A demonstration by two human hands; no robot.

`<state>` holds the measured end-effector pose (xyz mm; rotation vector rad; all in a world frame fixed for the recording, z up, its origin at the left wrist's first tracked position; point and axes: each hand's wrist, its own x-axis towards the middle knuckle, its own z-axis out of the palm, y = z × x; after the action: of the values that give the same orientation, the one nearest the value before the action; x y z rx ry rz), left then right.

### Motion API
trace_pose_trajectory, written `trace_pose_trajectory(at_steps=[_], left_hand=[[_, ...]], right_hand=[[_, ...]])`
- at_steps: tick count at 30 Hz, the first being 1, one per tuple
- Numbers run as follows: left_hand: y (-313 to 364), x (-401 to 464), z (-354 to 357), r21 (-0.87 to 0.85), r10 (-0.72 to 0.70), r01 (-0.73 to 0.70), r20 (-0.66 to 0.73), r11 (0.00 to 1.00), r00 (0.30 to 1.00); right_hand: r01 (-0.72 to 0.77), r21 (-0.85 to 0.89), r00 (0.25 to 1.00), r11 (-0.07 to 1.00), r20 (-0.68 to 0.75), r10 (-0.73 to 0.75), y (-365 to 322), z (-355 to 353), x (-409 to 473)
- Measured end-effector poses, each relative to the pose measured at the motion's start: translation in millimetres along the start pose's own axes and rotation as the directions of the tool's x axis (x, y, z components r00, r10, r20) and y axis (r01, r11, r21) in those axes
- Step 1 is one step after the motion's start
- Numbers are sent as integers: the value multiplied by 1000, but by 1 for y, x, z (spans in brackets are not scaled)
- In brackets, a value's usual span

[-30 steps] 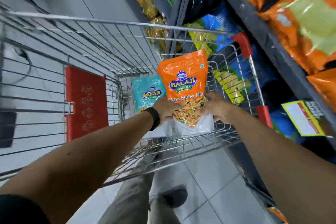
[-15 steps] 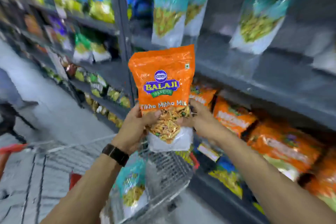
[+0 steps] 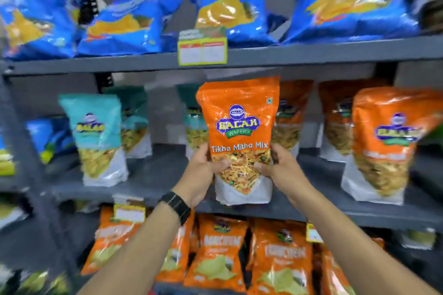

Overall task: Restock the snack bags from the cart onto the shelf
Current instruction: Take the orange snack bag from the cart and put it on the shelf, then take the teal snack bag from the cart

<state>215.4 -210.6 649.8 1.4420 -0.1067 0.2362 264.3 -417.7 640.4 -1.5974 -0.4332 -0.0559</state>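
We are viewing through one head-worn wide-angle camera, facing straight into the shelf (image 3: 263, 55), sitting close. Both hands' grip on the orange bag (image 3: 241, 127) is landing mid-frame; shelf rows are stretching above, below and either side of it.

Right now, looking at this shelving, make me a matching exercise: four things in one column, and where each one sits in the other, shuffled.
Things
1. blue bags
2. teal bag
3. Tikha Mitha Mix bag
4. watch

Places
A. left wrist
B. top shelf
C. held in both hands
D. middle shelf, left side

Pairs: 1-B, 2-D, 3-C, 4-A
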Motion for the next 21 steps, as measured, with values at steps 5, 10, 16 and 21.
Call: trace_pose_trajectory(at_steps=[5, 10, 16, 21], left_hand=[[-23, 69, 61, 70, -46, 43, 51, 997, 998], [-50, 95, 96, 121, -21, 14, 59, 993, 998], [-56, 94, 96, 171, 10, -18, 52, 985, 999], [-49, 71, 81, 148, 61, -73, 88, 986, 994]], right_hand=[[-71, -100, 981, 992, -188, 52, 17, -56, 35], [-109, -106, 965, 988, -251, 80, 38, -84, 46], [-95, -108, 968, 990, -242, 66, 54, -87, 49], [-56, -237, 878, 970, -475, -65, 47, -81, 21]])
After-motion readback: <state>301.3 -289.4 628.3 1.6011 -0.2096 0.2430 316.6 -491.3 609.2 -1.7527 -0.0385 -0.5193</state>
